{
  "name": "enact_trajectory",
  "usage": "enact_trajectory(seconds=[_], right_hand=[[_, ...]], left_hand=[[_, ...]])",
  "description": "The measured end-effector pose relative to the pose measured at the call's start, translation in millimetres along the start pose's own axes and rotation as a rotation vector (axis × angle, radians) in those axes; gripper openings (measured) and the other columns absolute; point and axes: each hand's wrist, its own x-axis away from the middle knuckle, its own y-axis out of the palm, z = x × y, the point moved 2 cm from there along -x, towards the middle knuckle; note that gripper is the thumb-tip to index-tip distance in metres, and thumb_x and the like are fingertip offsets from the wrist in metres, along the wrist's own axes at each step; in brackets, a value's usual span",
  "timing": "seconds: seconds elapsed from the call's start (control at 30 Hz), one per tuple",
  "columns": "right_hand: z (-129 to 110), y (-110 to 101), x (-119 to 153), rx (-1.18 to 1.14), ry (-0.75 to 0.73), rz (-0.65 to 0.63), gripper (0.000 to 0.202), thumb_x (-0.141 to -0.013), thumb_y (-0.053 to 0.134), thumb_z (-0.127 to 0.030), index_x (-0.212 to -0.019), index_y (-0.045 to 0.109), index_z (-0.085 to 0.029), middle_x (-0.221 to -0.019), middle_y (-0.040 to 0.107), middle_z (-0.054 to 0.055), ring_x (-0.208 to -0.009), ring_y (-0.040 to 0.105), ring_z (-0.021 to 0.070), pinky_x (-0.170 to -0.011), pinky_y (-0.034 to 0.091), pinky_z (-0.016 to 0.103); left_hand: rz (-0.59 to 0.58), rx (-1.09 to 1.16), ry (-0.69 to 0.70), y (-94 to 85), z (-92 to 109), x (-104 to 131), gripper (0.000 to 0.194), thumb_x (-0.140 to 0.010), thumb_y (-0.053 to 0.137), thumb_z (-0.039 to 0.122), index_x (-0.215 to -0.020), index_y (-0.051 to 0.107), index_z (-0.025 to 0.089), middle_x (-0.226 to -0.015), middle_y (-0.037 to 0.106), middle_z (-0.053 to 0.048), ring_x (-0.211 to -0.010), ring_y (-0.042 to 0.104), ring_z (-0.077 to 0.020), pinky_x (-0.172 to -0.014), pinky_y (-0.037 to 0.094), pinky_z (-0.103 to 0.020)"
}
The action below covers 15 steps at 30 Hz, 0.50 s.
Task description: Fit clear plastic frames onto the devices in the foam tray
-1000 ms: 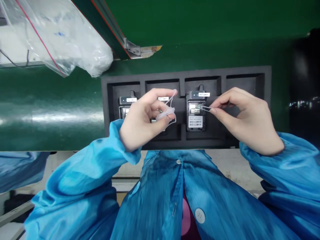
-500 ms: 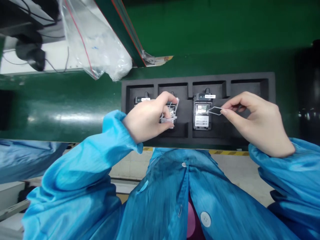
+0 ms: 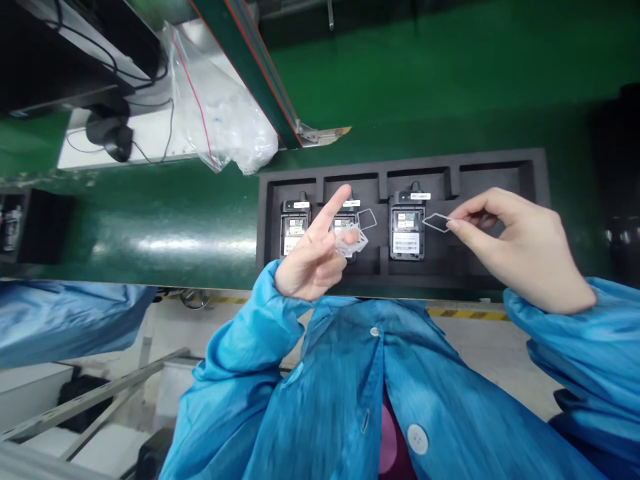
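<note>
Left hand: the left hand (image 3: 313,260) is raised in front of the black foam tray (image 3: 500,280), index finger pointing up and away, the other fingers (image 3: 345,257) curled around a loose bunch of clear film pieces (image 3: 353,240); one clear piece (image 3: 367,219) sticks up from the bunch.
Right hand: the right hand (image 3: 520,250) hovers over the right part of the tray, thumb and index finger pinched shut on a single clear film piece (image 3: 437,223) that points left.
Film piece position: it hangs in the air just right of the third device (image 3: 407,223), near the top of the device's open back; whether it touches the device I cannot tell.
Tray: it lies across the green bench (image 3: 150,220) with four pockets in a row; the three left pockets each hold a small black device with white labels, the second one (image 3: 345,220) partly hidden behind the left hand, the first (image 3: 295,223) in clear view.
Surroundings: a clear plastic bag (image 3: 220,120) with a red line lies beyond the tray to the left, beside a green rail (image 3: 260,80).
Clothing: blue sleeves (image 3: 235,360) cover both arms.
</note>
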Motion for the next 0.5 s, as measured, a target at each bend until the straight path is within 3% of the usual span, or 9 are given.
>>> enact_trajectory(seconds=[0.17,0.27,0.4,0.5], right_hand=[[0.8,-0.8,2.1,0.012,0.010,0.008,0.004,-0.086,0.059,-0.026,-0.085,0.063,-0.027,-0.084,0.065,-0.001,-0.075,0.060,0.0177,-0.069,0.049,0.035],[1.9,-1.7,3.6,0.007,0.026,-0.001,0.004,-0.086,0.059,-0.029,-0.085,0.062,-0.027,-0.084,0.065,-0.001,-0.075,0.060,0.0186,-0.069,0.049,0.036],[-0.7,-2.6,5.2,0.005,0.072,-0.078,0.009,-0.092,0.050,-0.030,-0.089,0.059,-0.029,-0.089,0.065,0.002,-0.081,0.061,0.0207,-0.074,0.049,0.039],[-2.4,-2.9,4.8,-0.011,0.068,-0.075,0.009,-0.092,0.051,-0.029,-0.089,0.059,-0.028,-0.089,0.066,0.002,-0.080,0.061,0.0212,-0.070,0.048,0.039]], left_hand=[[0.064,-0.069,0.124,1.0,1.7,2.2,0.064,-0.086,0.066,0.040,-0.143,0.037,0.048,-0.089,0.058,0.004,-0.041,0.033,0.0000,-0.035,0.032,-0.013],[0.145,-0.275,0.221,-2.4,16.7,-5.2,0.048,-0.087,0.062,0.043,-0.133,0.049,0.042,-0.088,0.055,0.003,-0.063,0.056,-0.0053,-0.057,0.052,-0.017],[0.162,-0.918,0.461,-1.9,34.1,-29.0,0.028,-0.087,0.059,0.046,-0.105,0.066,0.026,-0.095,0.060,-0.003,-0.095,0.061,-0.0174,-0.088,0.053,-0.036],[0.078,-1.566,0.474,5.2,29.2,-54.1,0.019,-0.085,0.062,0.034,-0.094,0.071,0.019,-0.100,0.063,-0.010,-0.104,0.057,-0.0259,-0.095,0.045,-0.047]])
